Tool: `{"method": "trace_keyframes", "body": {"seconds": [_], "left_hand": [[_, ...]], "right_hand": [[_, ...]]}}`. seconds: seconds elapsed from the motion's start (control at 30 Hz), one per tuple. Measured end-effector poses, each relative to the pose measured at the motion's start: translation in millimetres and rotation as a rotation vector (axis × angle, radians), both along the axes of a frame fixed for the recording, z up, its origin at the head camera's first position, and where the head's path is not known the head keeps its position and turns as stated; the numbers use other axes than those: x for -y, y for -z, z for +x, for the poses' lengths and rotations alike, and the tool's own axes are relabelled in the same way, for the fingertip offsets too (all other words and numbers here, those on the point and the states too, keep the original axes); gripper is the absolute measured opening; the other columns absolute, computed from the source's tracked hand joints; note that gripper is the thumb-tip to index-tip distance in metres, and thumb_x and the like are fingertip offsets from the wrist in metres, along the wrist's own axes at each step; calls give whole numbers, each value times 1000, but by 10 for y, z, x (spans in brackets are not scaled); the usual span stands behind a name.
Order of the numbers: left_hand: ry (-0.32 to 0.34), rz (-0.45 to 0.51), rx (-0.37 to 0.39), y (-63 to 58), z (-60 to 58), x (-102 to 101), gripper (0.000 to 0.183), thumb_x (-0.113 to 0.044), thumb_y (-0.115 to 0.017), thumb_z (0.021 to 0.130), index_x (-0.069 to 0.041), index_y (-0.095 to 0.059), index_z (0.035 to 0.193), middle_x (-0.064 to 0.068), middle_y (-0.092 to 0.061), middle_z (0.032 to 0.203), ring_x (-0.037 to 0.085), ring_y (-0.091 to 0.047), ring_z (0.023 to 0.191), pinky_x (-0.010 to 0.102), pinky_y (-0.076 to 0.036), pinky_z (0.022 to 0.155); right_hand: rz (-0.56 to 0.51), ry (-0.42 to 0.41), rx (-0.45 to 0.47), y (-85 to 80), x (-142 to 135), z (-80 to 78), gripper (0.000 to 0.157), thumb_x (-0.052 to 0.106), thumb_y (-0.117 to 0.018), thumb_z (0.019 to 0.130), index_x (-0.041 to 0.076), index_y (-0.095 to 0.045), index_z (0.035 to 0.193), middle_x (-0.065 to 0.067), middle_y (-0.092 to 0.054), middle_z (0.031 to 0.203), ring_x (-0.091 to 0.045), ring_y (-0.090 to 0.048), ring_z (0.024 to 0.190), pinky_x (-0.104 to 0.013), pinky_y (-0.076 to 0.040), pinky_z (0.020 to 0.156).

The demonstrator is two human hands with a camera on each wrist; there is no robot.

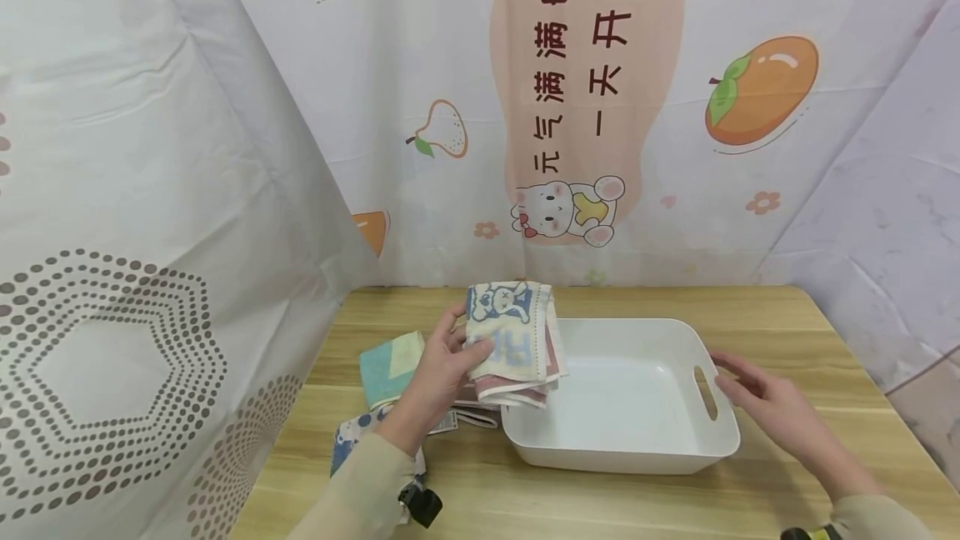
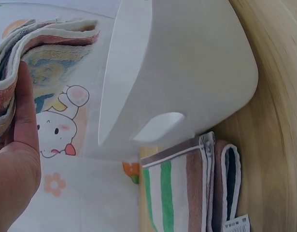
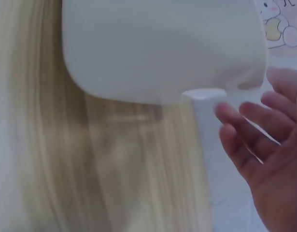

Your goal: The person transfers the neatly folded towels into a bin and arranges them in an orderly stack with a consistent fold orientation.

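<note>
"What can you read on the curtain (image 1: 660,165)?"
"Dark red Chinese characters (image 1: 551,40) in two columns: 元气满满的 and 一天开始, each running bottom to top."
"And on the held towel (image 1: 506,327)?"
"Pale blue markings (image 1: 517,348), too unclear to read. The white tag (image 2: 237,224) on the striped towel (image 2: 178,191) carries print too small to make out."

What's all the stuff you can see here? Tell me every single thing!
Folded animal-print towel: 1, cream, blue, pink, in the left hand
Bin with handle holes: 1, white, on the table
Folded striped towel: 1, green, white, brown, beside the bin, with a white tag
Other towels: 2, teal-yellow and blue-white, table's left
Table: 1, wood-brown, underneath
Fruit-print backdrop: 1, white, orange, behind
Side cloths: 2, whitish, left and right
Sleeves: 2, cream, on the arms
Wrist devices: 2, mostly black, at the cuffs
Left hand: 1, bare, holding the towel
Right hand: 1, bare, by the bin's handle hole
</note>
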State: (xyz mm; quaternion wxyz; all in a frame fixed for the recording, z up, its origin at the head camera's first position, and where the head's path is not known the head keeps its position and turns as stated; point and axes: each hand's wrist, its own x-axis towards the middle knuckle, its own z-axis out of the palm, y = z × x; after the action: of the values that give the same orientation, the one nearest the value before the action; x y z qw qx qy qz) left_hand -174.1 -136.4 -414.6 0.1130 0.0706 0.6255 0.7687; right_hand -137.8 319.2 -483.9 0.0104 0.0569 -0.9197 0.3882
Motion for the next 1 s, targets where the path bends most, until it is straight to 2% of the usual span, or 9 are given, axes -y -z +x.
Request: {"method": "trace_keyframes", "body": {"seconds": [0.17,0.27,0.43,0.5,0.57,0.67,0.8,0.9,1.0], "left_hand": [[1,5,5,-18,-5,-62,61,-8,-67,97,-22,-39,149,13,-62,131,22,-70,101,35,-60,82],[6,15,8,-27,-7,-99,63,-6,-67,97,-22,-38,150,12,-62,132,22,-70,101,36,-60,83],[25,28,11,-45,-7,-161,65,-6,-67,96,-20,-37,152,11,-62,132,21,-71,101,35,-59,85],[38,27,7,-46,-11,-182,65,-6,-67,97,-21,-36,152,10,-62,132,21,-70,101,36,-59,86],[52,31,2,-43,-18,-201,64,-7,-66,97,-21,-36,152,10,-62,132,21,-70,102,36,-59,86],[70,39,-8,-32,-31,-226,63,-7,-66,97,-23,-38,151,9,-63,132,21,-71,102,36,-59,87],[85,70,-20,-15,-40,-270,63,-6,-67,96,-24,-39,151,8,-65,129,20,-72,100,34,-60,85],[99,100,-23,-12,-45,-306,63,-5,-66,96,-23,-39,150,6,-66,127,19,-72,98,33,-60,84],[111,119,-22,-11,-49,-338,62,-4,-66,96,-23,-40,150,6,-66,127,19,-72,98,33,-59,84]], "right_hand": [[46,58,-143,-101,70,-59,42,28,-60,104,6,-61,140,-22,-71,121,17,-52,91,-17,-49,70],[78,55,-185,-207,151,-96,41,28,-60,104,8,-61,140,-18,-72,120,6,-60,94,-23,-52,72],[86,-18,-169,-376,369,-133,44,31,-60,105,10,-58,144,-14,-69,130,-23,-68,104,-38,-54,78],[67,-56,-169,-419,461,-150,45,30,-60,105,9,-57,145,-13,-68,132,-28,-69,106,-37,-55,80],[35,-93,-169,-452,548,-174,46,28,-60,105,8,-56,145,-12,-68,133,-31,-69,109,-30,-56,83],[-32,-134,-126,-482,668,-209,48,31,-60,105,8,-53,148,-10,-68,133,-15,-68,113,-18,-53,85],[-183,-194,-34,-496,828,-249,51,31,-57,106,9,-46,152,-11,-66,136,-9,-67,114,-17,-53,88],[-292,-238,32,-501,934,-279,52,32,-53,108,11,-42,155,-13,-65,138,-24,-69,114,-22,-55,90],[-363,-258,87,-507,1036,-302,54,36,-50,109,12,-39,156,-14,-65,137,-26,-70,112,-28,-57,91]]}}
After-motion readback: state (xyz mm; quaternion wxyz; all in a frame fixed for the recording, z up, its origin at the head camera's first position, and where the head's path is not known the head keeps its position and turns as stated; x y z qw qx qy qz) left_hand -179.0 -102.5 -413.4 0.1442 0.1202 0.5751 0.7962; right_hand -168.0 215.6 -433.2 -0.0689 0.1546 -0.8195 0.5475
